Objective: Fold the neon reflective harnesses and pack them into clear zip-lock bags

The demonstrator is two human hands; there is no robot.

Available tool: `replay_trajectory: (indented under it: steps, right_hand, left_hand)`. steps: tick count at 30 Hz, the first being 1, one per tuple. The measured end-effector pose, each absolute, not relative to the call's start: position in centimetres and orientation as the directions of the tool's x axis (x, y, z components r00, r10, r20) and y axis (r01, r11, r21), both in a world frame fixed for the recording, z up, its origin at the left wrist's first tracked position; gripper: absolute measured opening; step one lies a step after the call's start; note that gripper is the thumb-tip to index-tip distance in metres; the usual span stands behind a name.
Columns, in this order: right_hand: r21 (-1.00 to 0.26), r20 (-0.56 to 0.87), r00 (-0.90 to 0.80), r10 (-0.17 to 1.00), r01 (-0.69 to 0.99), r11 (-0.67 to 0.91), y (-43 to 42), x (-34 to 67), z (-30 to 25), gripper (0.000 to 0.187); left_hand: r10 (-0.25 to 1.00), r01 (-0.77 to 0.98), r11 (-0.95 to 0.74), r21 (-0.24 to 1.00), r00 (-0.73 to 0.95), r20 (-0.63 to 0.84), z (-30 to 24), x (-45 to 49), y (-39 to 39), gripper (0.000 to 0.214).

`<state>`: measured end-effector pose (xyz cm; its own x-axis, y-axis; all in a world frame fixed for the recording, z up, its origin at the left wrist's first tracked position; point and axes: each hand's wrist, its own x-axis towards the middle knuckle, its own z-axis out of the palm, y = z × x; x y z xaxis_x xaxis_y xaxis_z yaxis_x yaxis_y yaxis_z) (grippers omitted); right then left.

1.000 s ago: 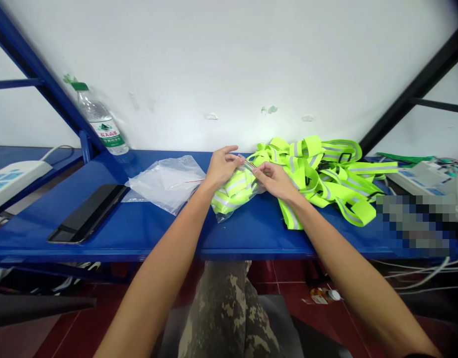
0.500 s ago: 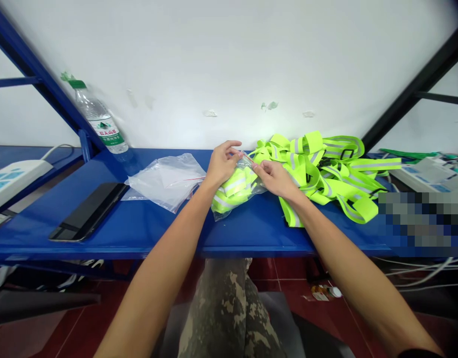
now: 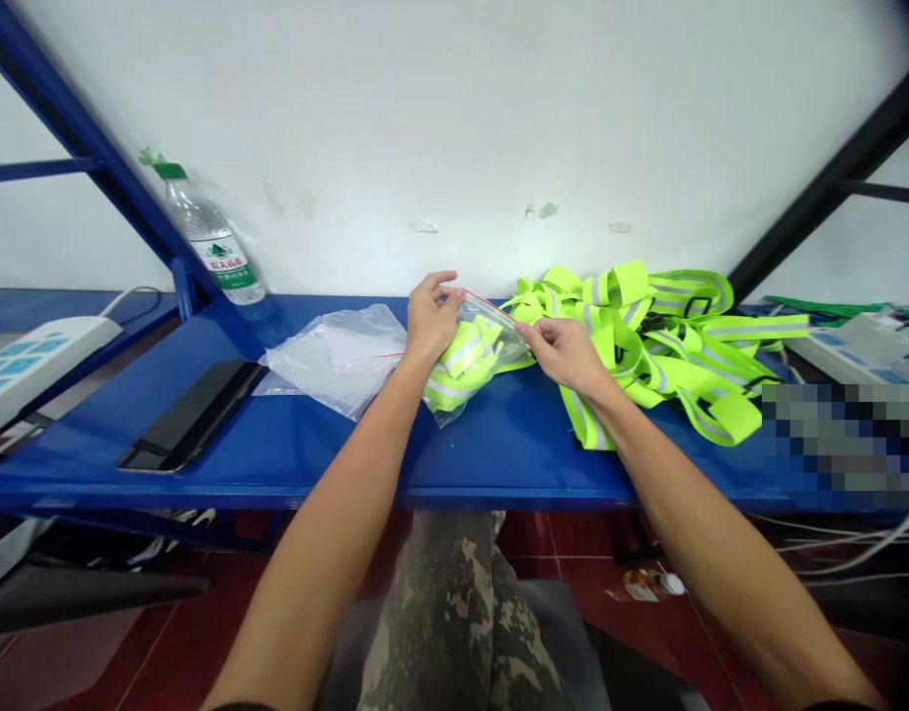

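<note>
A clear zip-lock bag (image 3: 510, 348) with a red seal line holds a folded neon-yellow reflective strap (image 3: 461, 365) with silver stripes. My left hand (image 3: 433, 314) is closed on the upper left corner of the bag. At the other end of the red line, my right hand (image 3: 559, 350) pinches the bag's edge between thumb and fingers. The mouth is stretched between the two hands; I cannot tell whether the seal is pressed closed. A heap of loose reflective straps (image 3: 668, 365) with black buckles lies just right of my right hand.
Several flat plastic bags (image 3: 328, 355) lie left of my hands, beside a black phone (image 3: 194, 415). A water bottle (image 3: 223, 252) leans at the back left. Power strips (image 3: 43, 355) flank the blue table (image 3: 498, 464). A white wall rises behind.
My hands have moved apart, pulling the bag's mouth into a straight line. My right hand has slid rightward along the red seal. The whole view has shifted slightly.
</note>
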<state>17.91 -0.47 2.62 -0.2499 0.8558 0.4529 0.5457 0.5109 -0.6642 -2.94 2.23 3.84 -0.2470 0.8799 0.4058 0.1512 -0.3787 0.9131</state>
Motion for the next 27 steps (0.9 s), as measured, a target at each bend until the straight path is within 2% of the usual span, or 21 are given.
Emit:
replay_trajectory:
  steps: [4,7,9,12,15,17,19,24,27]
  right_hand:
    - [-0.761,0.331,-0.327,0.885,0.462,0.455,-1.1,17.3,2.6,0.059]
    - [-0.843,0.221,-0.403,0.888,0.379,0.381,-1.7,16.4,2.7,0.059]
    - [-0.880,0.204,-0.375,0.904,0.335,0.337,-1.8,16.1,2.7,0.058]
    - [-0.897,0.259,-0.260,0.930,0.293,0.332,-1.4,16.2,2.5,0.056]
    - [-0.903,0.332,-0.168,0.928,0.229,0.365,-0.9,16.6,2.3,0.055]
    - [-0.921,0.339,-0.149,0.929,0.152,0.360,-0.8,16.6,2.2,0.055]
    - [-0.947,0.302,-0.171,0.938,0.059,0.315,-1.0,16.3,2.2,0.054]
    - [-0.994,0.113,-0.320,0.941,-0.036,0.107,-2.2,15.1,2.5,0.060]
    - [-0.996,0.086,-0.356,0.931,-0.040,0.077,-2.6,14.7,2.3,0.065]
  left_hand:
    - [0.905,0.093,-0.380,0.920,-0.169,0.391,3.8,-2.5,2.3,0.025]
    - [0.902,0.159,-0.410,0.898,-0.075,0.426,3.7,-2.3,2.0,0.029]
    - [0.871,0.313,-0.449,0.837,-0.058,0.489,3.9,-2.2,1.4,0.030]
    - [0.839,0.651,-0.397,0.647,-0.028,0.543,4.6,-2.1,-0.2,0.028]
    - [0.915,0.837,-0.243,0.490,0.029,0.403,5.3,-1.8,-1.7,0.048]
    - [0.950,0.861,-0.186,0.473,0.036,0.309,5.5,-1.6,-2.0,0.063]
    - [0.956,0.853,-0.173,0.491,0.025,0.293,5.4,-1.5,-2.0,0.070]
    - [0.926,0.813,-0.233,0.533,0.018,0.378,4.7,-1.1,-1.6,0.068]
    - [0.913,0.785,-0.286,0.549,0.050,0.404,4.4,-0.6,-1.7,0.065]
